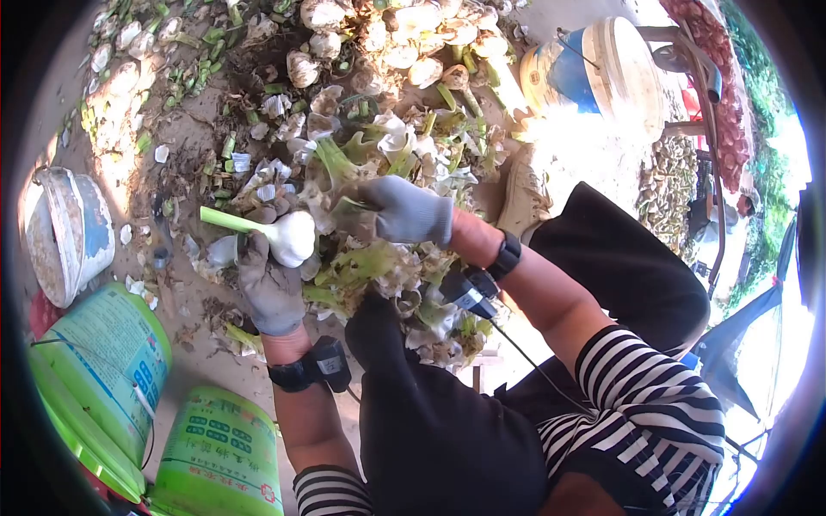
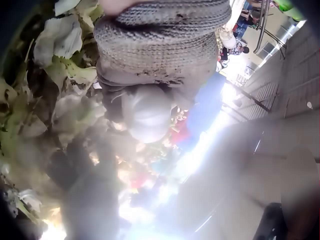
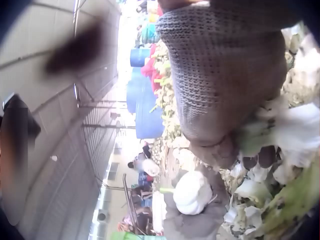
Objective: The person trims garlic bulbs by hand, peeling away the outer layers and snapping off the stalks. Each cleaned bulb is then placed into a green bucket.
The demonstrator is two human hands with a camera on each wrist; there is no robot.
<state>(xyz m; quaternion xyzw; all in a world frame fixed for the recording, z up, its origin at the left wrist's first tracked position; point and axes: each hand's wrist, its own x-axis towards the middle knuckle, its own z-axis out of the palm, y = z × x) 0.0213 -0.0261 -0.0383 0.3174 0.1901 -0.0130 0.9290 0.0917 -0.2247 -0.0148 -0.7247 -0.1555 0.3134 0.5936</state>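
So we've got the left hand (image 1: pixel 274 288) in a grey glove gripping one garlic bulb (image 1: pixel 293 239), fingers around its neck, with the green stem (image 1: pixel 225 218) poking out to the left of them. The right hand (image 1: pixel 409 211), gloved too, is near it with fingers curled; going by its wrist view, we'd say they're pinching a strip of husk (image 3: pixel 251 138).

Our read: this is the peeling step, and the bulb already looks bare and white. The next move probably calls for dropping that husk on the peelings (image 1: pixel 366 268) below the right fingers, then setting the bulb down, maybe with the garlic heap (image 1: pixel 422 39) beyond both sets of fingers.

Containers: left of the left fingers there's a blue-and-white bucket (image 1: pixel 96 225), with a big green bucket (image 1: pixel 107 357) and a smaller green tub (image 1: pixel 215 439) nearer our body. Another white bucket (image 1: pixel 619 73) with a blue band sits well past the right fingers. We can't see inside any of them, so no clue what they hold.
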